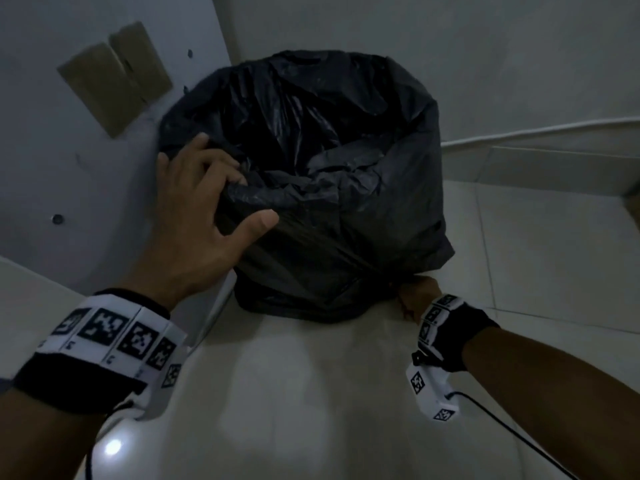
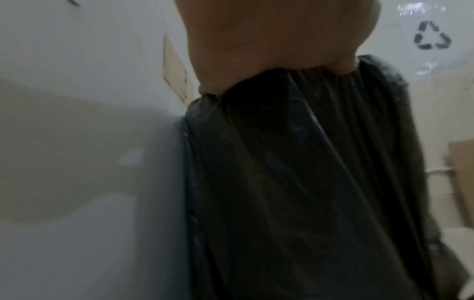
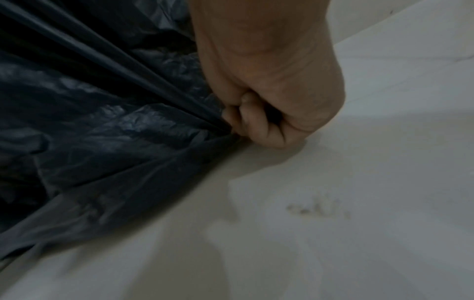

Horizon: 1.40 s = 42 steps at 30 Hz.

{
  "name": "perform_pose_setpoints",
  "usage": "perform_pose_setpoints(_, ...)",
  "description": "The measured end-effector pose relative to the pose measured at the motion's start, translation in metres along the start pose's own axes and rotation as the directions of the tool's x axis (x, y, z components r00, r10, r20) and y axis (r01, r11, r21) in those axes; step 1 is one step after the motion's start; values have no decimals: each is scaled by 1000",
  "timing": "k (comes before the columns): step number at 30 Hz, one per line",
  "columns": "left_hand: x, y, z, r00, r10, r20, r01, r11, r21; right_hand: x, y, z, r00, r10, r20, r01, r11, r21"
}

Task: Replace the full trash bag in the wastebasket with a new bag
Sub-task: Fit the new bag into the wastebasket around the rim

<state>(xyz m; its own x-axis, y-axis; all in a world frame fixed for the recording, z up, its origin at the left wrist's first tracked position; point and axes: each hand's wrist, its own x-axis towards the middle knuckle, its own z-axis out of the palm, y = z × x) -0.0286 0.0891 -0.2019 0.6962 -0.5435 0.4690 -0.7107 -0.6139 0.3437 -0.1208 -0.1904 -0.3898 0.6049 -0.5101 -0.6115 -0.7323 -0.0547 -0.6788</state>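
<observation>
A black trash bag is draped over the wastebasket in a wall corner, its mouth open, and it hides the basket itself. My left hand sits on the near-left rim, fingers hooked over the edge into the bag and thumb outside. In the left wrist view the palm presses on the gathered bag. My right hand is low by the floor at the bag's right bottom edge. Seen from the right wrist, that hand is a fist pinching taut folds of the bag.
Walls close in on the left and behind. Cardboard pieces are stuck on the left wall. A white pipe runs along the right wall. Pale tiled floor spreads in front. A recycling symbol shows on a pale surface.
</observation>
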Motion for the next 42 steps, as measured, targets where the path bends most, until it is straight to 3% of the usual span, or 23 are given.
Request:
perform_pose_setpoints(3,-4,-5,-1,998,32,-53,-31,999,9,-6,-2,6,999,35,40,-39,994,107)
perform_pose_setpoints(6,-12,12,4,973,137,-186,-124,989,81,-11,-7,12,999,41,7,-40,903,427)
perform_pose_setpoints(8,-13,30,10,971,183,-153,-166,979,116,-16,-8,9,999,27,-21,-11,838,546)
perform_pose_setpoints(11,-9,48,19,996,83,-17,-78,978,191,-20,-5,-3,998,-36,-44,54,843,536)
perform_pose_setpoints(13,-7,51,22,999,35,-17,-31,981,189,-22,-8,-13,992,-8,-127,78,829,554)
perform_pose_setpoints(15,-6,48,21,998,26,-51,-18,988,156,-22,-10,-24,967,-11,-256,137,867,478)
perform_pose_setpoints(17,-6,39,18,996,16,-84,-7,994,112,-26,-15,-33,958,-84,-276,203,875,439)
perform_pose_setpoints(19,-6,29,12,994,7,-110,1,997,81,-30,-20,-40,974,-103,-202,196,829,524)
perform_pose_setpoints(24,-12,23,2,969,-57,-239,61,998,9,-37,-29,-40,992,-124,-20,121,904,410)
perform_pose_setpoints(27,-11,39,0,955,61,-289,-51,998,41,-52,-38,-32,993,-106,57,64,863,501)
perform_pose_setpoints(29,-8,53,0,974,117,-196,-110,993,48,-50,-42,-26,985,-170,-33,163,846,508)
perform_pose_setpoints(32,-7,67,6,997,69,29,-72,992,105,-52,-47,-22,923,-299,-243,376,839,393)
perform_pose_setpoints(35,-8,64,14,997,40,70,-55,973,225,-54,-46,-16,837,-461,-295,523,834,179)
perform_pose_setpoints(37,-8,59,14,1000,8,18,-12,979,204,-53,-41,-8,851,-459,-256,490,869,71)
perform_pose_setpoints(42,-9,41,8,999,18,-45,-10,982,188,-41,-41,8,954,-240,-181,242,970,-15)
